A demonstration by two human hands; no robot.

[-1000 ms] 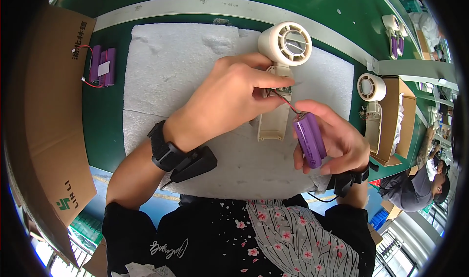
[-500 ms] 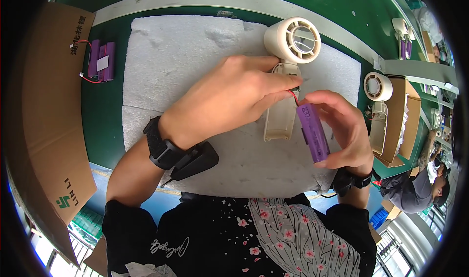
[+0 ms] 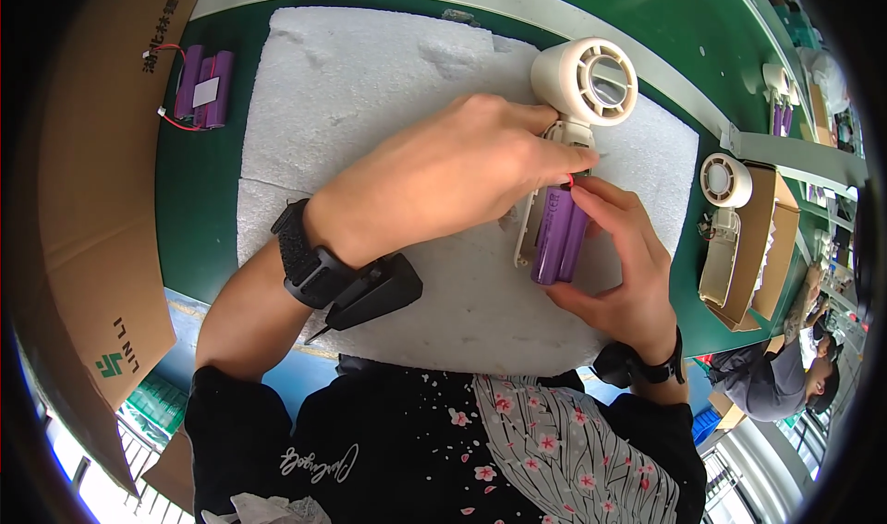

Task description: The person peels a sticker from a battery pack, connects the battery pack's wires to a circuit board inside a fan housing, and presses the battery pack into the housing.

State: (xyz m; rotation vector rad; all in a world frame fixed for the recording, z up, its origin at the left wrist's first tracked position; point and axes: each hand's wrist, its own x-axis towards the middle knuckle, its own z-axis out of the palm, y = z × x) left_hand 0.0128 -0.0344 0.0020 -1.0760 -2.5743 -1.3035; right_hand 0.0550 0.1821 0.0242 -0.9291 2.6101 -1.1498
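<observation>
A cream handheld fan (image 3: 584, 82) lies on a white foam sheet (image 3: 370, 71), its round head at the far end and its hollow handle pointing toward me. My left hand (image 3: 499, 159) closes its fingers on the upper part of the handle, just below the head. Between thumb and fingers, my right hand (image 3: 628, 270) grips a purple battery pack (image 3: 560, 237) by its ends. The pack sits over the handle's hollow and covers much of it; I cannot tell whether it rests inside. A short red wire shows at the pack's upper end, near my left fingertips.
Another purple battery pack (image 3: 205, 90) with red leads lies left of the foam, beside a tall cardboard box (image 3: 102, 201). On the right, a second fan (image 3: 725, 180) with an exposed handle leans by a small carton (image 3: 763, 247). A person (image 3: 781, 381) sits farther right.
My right hand has brought the battery pack leftward over the handle and turned it, so both cells now show. The fan appears slightly farther right in view; my left hand keeps its hold.
</observation>
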